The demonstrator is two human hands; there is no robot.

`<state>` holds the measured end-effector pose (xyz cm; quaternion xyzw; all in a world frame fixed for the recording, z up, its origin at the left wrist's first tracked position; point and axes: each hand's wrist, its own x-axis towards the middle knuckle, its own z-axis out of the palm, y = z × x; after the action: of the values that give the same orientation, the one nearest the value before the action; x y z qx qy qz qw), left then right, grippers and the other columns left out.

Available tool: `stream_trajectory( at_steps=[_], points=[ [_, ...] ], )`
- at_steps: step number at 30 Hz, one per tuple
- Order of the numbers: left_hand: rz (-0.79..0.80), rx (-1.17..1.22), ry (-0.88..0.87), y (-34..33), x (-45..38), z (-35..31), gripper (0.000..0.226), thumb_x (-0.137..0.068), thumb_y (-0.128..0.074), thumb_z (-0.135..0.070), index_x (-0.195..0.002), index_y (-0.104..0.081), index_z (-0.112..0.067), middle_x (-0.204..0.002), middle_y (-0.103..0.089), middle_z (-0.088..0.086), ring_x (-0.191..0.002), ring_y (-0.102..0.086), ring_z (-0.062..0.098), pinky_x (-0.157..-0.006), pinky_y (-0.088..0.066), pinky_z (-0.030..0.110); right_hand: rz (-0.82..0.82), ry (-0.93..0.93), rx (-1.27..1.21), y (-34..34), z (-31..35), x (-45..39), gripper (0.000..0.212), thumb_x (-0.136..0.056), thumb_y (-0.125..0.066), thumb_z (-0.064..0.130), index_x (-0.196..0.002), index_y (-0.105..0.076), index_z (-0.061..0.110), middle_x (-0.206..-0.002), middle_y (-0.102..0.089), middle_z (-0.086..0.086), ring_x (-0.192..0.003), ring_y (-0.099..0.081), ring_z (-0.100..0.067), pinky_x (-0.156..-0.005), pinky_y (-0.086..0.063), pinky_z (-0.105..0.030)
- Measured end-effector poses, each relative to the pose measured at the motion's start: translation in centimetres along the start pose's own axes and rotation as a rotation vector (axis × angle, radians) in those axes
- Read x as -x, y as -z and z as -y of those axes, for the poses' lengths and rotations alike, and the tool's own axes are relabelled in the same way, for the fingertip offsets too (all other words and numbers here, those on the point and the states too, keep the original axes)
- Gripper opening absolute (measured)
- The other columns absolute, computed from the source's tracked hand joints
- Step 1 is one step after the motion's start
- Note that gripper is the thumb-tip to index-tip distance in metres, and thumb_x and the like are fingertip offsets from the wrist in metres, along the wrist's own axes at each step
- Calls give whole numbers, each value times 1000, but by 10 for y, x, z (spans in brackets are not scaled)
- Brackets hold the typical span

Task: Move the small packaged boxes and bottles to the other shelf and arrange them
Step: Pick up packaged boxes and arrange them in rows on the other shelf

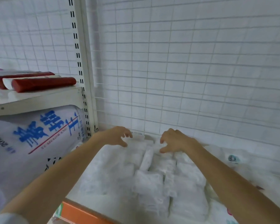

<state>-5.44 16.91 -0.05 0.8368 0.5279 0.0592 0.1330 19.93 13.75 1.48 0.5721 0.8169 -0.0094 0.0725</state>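
Observation:
Several pale, washed-out packages (153,180) lie packed together on a white shelf (94,202) in front of me; overexposure hides their print. My left hand (118,136) hovers over the back left of the pile, fingers spread and curved, holding nothing. My right hand (173,141) hovers just right of it, fingers likewise curved above the back packages, thumb low near one of them. A narrow gap separates the two hands. Whether the fingertips touch the packages is unclear.
A wire grid backing (184,70) closes the shelf behind. A slotted upright post (81,68) stands left. Beyond it, red-and-white packs (42,84) lie on an upper shelf above a large white sack with blue lettering (39,135). An orange shelf edge strip (81,214) runs below.

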Motion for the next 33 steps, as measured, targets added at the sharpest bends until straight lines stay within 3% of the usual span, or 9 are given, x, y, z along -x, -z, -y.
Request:
stream_trajectory(
  at_steps=[4,6,9,16,21,24,27,30,33],
  points=[
    [109,49,-114,0,-16,12,35,-82,-68,-22,-116,-59,-25,-115,-53,-5,-104,-51,10,-92,-43,24,147,-129,-52,7,3,-11,75,-69,-67,62,-133,-46,28,-133,-36,-5,-119,-42,-28,-99,-42,-41],
    [161,64,-145,1,-20,16,36,-82,-67,-26,-118,-59,-26,-117,-53,-6,-106,-50,8,-94,-41,24,182,-147,-13,10,10,-12,79,-69,-67,63,-135,-44,25,-134,-36,-7,-120,-40,-28,-100,-40,-39],
    [200,46,-174,0,-24,19,43,-83,-66,-34,-124,-55,-28,-125,-50,-5,-108,-46,8,-95,-35,22,133,-101,130,13,22,-8,74,-74,-63,62,-129,-51,13,-128,-46,-8,-114,-42,-24,-86,-34,-28],
    [153,-120,-286,-13,-28,21,51,-83,-64,-37,-129,-50,-19,-128,-52,0,-117,-43,17,-97,-33,25,-58,-4,411,-9,32,-14,48,-79,-58,52,-103,-60,11,-110,-55,-5,-101,-44,-21,-77,-32,-29],
    [6,-14,-311,-17,-28,26,39,-85,-61,-40,-115,-60,-15,-112,-57,2,-99,-51,16,-81,-38,17,-86,-42,126,-8,27,-7,59,-76,-64,52,-125,-56,21,-123,-57,1,-114,-47,-19,-94,-38,-29],
    [-91,180,-280,-15,-27,31,32,-82,-65,-38,-96,-64,-9,-93,-61,1,-85,-55,14,-70,-38,13,-174,-52,-33,-3,27,-2,41,-82,-60,42,-115,-63,18,-114,-64,2,-106,-55,-17,-89,-40,-26],
    [-129,357,-210,-15,-21,34,31,-81,-66,-40,-84,-62,-9,-77,-60,-8,-76,-56,7,-69,-41,18,-230,-86,-268,1,24,-1,31,-88,-56,35,-111,-63,15,-108,-66,0,-98,-57,-16,-90,-44,-31],
    [-151,503,-165,-14,-15,39,20,-86,-62,-34,-88,-64,-15,-83,-65,-5,-76,-59,8,-73,-44,20,-211,-127,-522,5,25,1,34,-95,-48,29,-128,-50,23,-116,-62,-1,-96,-56,-13,-83,-44,-25],
    [-150,775,-110,-9,-5,40,15,-90,-57,-25,-85,-61,-11,-88,-66,0,-81,-61,15,-79,-52,29,-265,-149,-715,7,32,3,34,-99,-38,26,-132,-45,29,-114,-58,0,-96,-58,-15,-72,-46,-22]
  ],
)
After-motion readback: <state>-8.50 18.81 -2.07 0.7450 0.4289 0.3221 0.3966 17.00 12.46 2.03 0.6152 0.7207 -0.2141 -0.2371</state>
